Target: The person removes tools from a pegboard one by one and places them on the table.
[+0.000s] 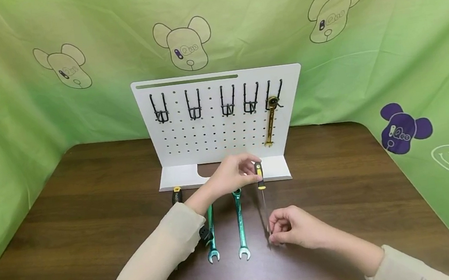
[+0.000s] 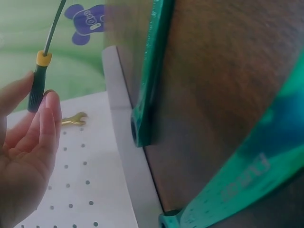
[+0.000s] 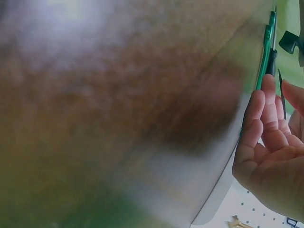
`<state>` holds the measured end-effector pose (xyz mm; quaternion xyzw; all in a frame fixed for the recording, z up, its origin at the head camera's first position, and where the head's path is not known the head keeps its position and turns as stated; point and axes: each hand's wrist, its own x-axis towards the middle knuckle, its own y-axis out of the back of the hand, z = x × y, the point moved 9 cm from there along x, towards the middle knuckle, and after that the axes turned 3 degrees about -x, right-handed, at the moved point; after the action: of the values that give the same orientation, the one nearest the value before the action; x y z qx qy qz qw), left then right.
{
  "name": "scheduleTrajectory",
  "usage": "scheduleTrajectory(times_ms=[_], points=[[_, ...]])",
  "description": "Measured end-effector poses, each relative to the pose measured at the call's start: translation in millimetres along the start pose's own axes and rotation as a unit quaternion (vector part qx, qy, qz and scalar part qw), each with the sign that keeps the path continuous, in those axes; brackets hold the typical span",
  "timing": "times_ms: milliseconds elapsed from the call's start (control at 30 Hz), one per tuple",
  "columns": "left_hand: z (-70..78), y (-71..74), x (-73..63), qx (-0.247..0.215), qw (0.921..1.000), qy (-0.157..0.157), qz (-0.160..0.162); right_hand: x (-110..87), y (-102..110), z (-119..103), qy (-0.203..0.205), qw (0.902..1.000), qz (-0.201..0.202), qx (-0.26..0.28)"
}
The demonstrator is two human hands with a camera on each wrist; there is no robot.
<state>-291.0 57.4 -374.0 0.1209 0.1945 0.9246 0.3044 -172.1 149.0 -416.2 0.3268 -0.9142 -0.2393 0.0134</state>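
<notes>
A screwdriver [image 1: 259,171] with a black and yellow handle is held between both hands, its thin shaft pointing toward the front of the table. My left hand [image 1: 235,174] pinches the handle between thumb and fingers, which also shows in the left wrist view, where the handle [image 2: 38,90] looks dark green. Around the lower shaft, the thumb and curled fingers of my right hand [image 1: 297,227] pinch near the tip. To the left, a green wrench [image 1: 241,225] lies on the table, beside a second green wrench [image 1: 211,231] partly covered by my left forearm.
Behind the hands stands a white pegboard [image 1: 215,136] with several black hooks [image 1: 193,106]. On its rightmost hook hangs a gold wrench [image 1: 271,122]. Another black and yellow handle [image 1: 177,196] shows past my left sleeve. A wooden table [image 1: 330,168] lies underneath, with green cloth behind.
</notes>
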Motion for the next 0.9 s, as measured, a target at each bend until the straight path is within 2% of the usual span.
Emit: scheduleTrajectory(times_ms=[200, 467, 733, 900], points=[[-4.4, -6.2, -0.3, 0.004, 0.9999, 0.006, -0.010, -0.2, -5, 4, 0.001, 0.9998, -0.017, 0.013], [-7.5, -8.6, -0.3, 0.026, 0.9995, 0.014, -0.011, 0.2, -6, 6, -0.007, 0.9998, -0.016, 0.002], [-9.9, -9.4, -1.3, 0.060, 0.9979, 0.023, -0.012, 2.8, -6, 6, -0.021, 0.9985, 0.002, -0.051], [-11.5, -9.7, -1.3, 0.065, 0.9976, 0.024, -0.012, 4.1, -6, 5, -0.017, 0.9956, 0.008, -0.091]])
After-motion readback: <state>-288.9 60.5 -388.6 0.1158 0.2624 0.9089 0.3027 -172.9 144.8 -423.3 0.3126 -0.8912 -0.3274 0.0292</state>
